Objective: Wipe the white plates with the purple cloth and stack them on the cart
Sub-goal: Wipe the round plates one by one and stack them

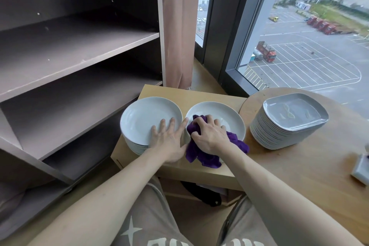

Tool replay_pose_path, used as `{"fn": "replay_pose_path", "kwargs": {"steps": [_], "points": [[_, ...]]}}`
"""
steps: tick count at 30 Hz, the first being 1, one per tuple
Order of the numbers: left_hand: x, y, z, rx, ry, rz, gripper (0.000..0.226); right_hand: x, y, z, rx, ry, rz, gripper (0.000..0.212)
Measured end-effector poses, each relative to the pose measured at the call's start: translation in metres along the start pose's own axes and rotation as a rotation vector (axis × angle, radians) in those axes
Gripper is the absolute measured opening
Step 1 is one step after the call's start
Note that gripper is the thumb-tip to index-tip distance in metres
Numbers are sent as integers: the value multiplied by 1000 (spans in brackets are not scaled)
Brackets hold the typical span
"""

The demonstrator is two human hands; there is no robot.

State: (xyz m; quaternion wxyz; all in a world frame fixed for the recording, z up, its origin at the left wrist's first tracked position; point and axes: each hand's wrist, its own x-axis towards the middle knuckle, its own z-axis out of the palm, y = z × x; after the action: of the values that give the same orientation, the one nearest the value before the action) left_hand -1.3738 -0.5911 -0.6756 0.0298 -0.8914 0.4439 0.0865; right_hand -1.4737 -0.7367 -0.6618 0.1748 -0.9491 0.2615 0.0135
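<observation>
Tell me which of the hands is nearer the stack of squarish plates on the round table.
Right. The right hand grips the purple cloth in the round plate just left of the squarish stack; the left hand rests farther left, on the other round stack.

arms point(119, 191): bare, no sleeves | shorts point(153, 225): grey-brown, cream star and lettering print
</observation>
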Motion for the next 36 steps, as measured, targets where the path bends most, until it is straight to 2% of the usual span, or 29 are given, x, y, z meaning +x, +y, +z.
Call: {"fn": "replay_pose_path", "kwargs": {"steps": [7, 11, 20, 28, 36], "points": [[-1, 0, 2, -9, 19, -3, 84, 21, 1, 3, -62, 92, -43, 43], [1, -1, 4, -51, 39, -4, 83, 35, 5, 3, -184, 148, -75, 43], [-3, 0, 7, -78, 63, -20, 92, 46, 29, -13, -377, 183, -2, 47], [-4, 0, 5, -89, 68, -26, 92, 24, 54, -29, -511, 96, 64, 49], [-3, 0, 6, -84, 71, -35, 91, -15, 54, -32, -351, -50, 67, 51]]}}
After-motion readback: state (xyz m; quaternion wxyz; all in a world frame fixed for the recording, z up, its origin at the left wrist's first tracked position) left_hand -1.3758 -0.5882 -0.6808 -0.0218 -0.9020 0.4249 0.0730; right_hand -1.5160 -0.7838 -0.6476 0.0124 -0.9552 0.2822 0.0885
